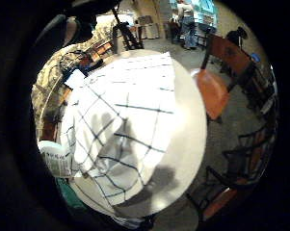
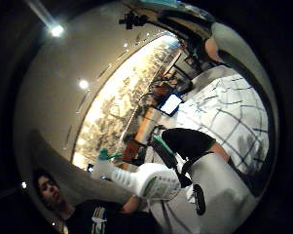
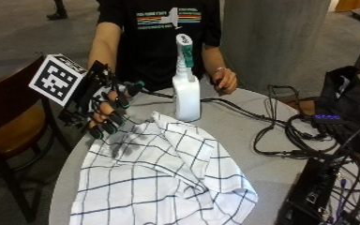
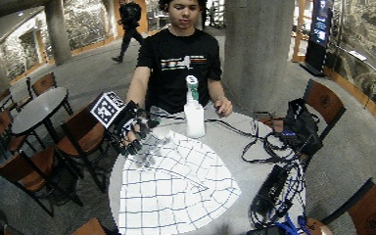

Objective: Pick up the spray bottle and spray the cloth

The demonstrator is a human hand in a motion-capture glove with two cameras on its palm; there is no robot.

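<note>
Checked white cloth (image 3: 161, 180) fills the near part of the round grey table (image 3: 264, 171), spread out with its far corner rumpled just beside the foot of the spray bottle (image 3: 185, 82). Above the cloth's far left corner hangs the gloved right hand (image 3: 105, 110), fingers (image 3: 113, 123) pointing down, spread and only slightly bent — they hold nothing and do not touch the fabric, though their shadow falls on it. From the little-finger palm view the cloth (image 1: 125, 130) lies under the palm with that same finger shadow across the checks, and the bottle's labelled body (image 1: 57, 161) shows at the cloth's edge. The thumb-side palm view catches the bottle (image 2: 143, 180) lying across the picture, its green nozzle toward the person.

Outward from the hand, the bottle stands upright on the table — white body, green and white trigger head — between the gloved hand and the person's bare left hand (image 3: 225, 79), which rests at the far table edge. Black cables (image 3: 273, 124) loop across the right side toward a black box (image 3: 314, 197) and a black bag (image 3: 348, 101). A wooden chair (image 3: 8, 122) stands at the left of the table.
</note>
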